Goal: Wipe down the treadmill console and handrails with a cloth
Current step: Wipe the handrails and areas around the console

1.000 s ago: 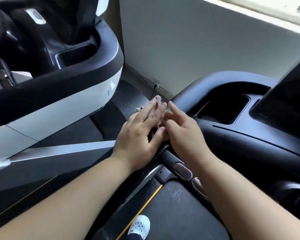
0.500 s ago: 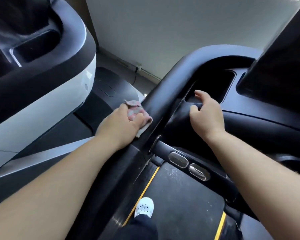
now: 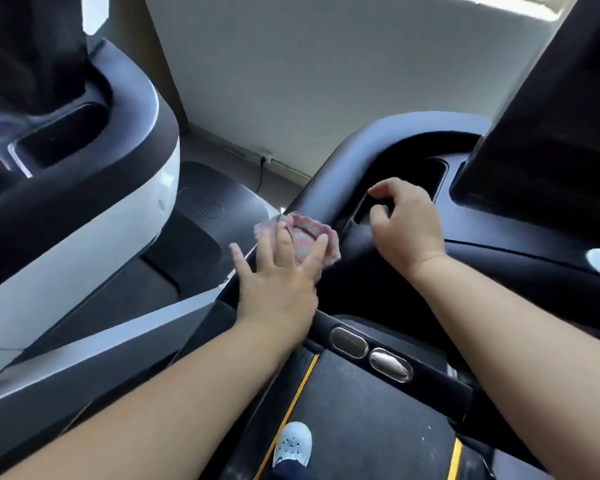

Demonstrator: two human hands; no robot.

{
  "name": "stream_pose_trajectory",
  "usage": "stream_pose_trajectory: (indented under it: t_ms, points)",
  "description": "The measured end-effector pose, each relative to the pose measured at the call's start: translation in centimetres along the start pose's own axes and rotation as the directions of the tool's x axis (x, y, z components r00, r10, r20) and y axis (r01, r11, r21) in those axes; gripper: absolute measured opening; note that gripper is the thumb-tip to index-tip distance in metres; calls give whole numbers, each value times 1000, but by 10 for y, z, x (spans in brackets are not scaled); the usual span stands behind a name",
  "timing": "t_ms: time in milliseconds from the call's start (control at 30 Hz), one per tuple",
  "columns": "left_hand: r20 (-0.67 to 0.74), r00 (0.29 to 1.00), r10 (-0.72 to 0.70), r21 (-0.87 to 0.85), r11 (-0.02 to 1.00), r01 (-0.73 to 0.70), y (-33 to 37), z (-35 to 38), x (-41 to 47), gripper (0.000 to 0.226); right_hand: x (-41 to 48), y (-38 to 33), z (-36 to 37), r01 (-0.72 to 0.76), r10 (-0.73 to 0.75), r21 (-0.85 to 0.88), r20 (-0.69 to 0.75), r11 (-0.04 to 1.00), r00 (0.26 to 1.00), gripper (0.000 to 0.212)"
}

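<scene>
A small pink cloth (image 3: pixel 307 237) lies pressed against the black left handrail (image 3: pixel 329 174) of the treadmill. My left hand (image 3: pixel 278 275) is spread flat on top of the cloth, fingers apart, holding it to the rail. My right hand (image 3: pixel 404 225) rests with curled fingers on the edge of the cup-holder recess (image 3: pixel 430 178) in the black console (image 3: pixel 520 244). The dark screen (image 3: pixel 551 133) rises at the right. Part of the cloth is hidden under my fingers.
A second treadmill (image 3: pixel 94 209) with a white and black console stands close on the left. Two oval metal sensor pads (image 3: pixel 371 351) sit on the front crossbar. Below are the belt (image 3: pixel 361 417) with yellow stripes and my white shoe (image 3: pixel 291 445). A wall and cable lie ahead.
The left hand went from gripping the bunched cloth to lying spread over it a little higher on the rail. The right hand stayed at the recess edge after leaving the cloth.
</scene>
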State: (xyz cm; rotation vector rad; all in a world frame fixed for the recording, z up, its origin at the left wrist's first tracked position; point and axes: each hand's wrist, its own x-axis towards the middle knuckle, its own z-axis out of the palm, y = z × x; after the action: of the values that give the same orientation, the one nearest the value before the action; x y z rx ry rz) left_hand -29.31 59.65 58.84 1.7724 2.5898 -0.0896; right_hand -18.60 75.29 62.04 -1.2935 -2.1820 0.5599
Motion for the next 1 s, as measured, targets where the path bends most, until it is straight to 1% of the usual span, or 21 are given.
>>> stream_pose_trajectory:
  t_ms: [67,100,200,233,300,367,433,533,600,633,700,733,767,800,833,867,900,933,967,1000]
  points:
    - [-25,994,110,141,984,-105,19,5,25,66,-2,13,-28,26,-29,-83,-37,996,999,29]
    - [-37,987,154,186,972,-145,26,5,38,64,-5,23,-42,13,-16,-141,-23,990,1000,28]
    - [-44,976,212,262,945,-194,37,-2,78,62,-19,56,-77,-52,105,-375,120,925,987,32]
    - [-30,975,219,269,942,-203,40,-7,89,62,-24,64,-85,-70,145,-420,152,905,978,30]
    - [-8,973,232,289,932,-220,45,-14,106,60,-32,72,-93,-90,177,-418,174,904,969,24]
    - [-18,963,269,315,916,-249,47,-15,109,53,-34,72,-90,-89,168,-372,183,924,969,26]
    - [-26,936,352,343,882,-322,43,-9,96,52,-37,69,-87,-96,170,-351,185,932,968,31]
    - [-31,878,477,350,828,-438,28,1,62,53,-40,66,-88,-76,176,-387,230,919,957,37]
    - [5,872,489,267,840,-473,25,0,45,49,-40,65,-92,-95,208,-367,283,925,936,38]
    - [16,887,462,181,871,-457,27,-4,41,46,-40,63,-96,-145,237,-307,286,941,929,35]
    - [1,943,332,-30,943,-332,35,-21,43,41,-39,58,-103,-306,321,-99,242,947,916,26]
    - [-14,965,262,-141,955,-262,39,-31,47,41,-39,55,-107,-381,368,16,217,925,904,22]
    - [-35,976,215,-258,942,-217,45,-41,51,43,-39,51,-110,-449,417,144,208,882,885,19]
    - [-62,979,192,-393,897,-201,52,-51,54,44,-41,47,-114,-517,462,298,236,803,855,21]
    - [-102,976,193,-537,815,-218,61,-60,57,43,-43,43,-119,-577,489,452,306,680,817,24]
    - [-147,967,209,-663,704,-254,74,-71,59,41,-47,40,-125,-627,490,571,398,530,776,28]
    - [-175,958,226,-766,580,-277,89,-82,59,39,-51,39,-132,-657,467,640,476,398,745,32]
    - [-173,955,240,-853,448,-267,105,-92,56,39,-56,40,-141,-668,433,672,524,318,733,34]
    - [-141,955,261,-924,313,-222,123,-102,52,42,-62,44,-150,-660,403,696,539,283,740,35]
    - [-95,950,298,-971,182,-154,143,-110,47,44,-67,49,-161,-638,391,724,524,262,757,35]
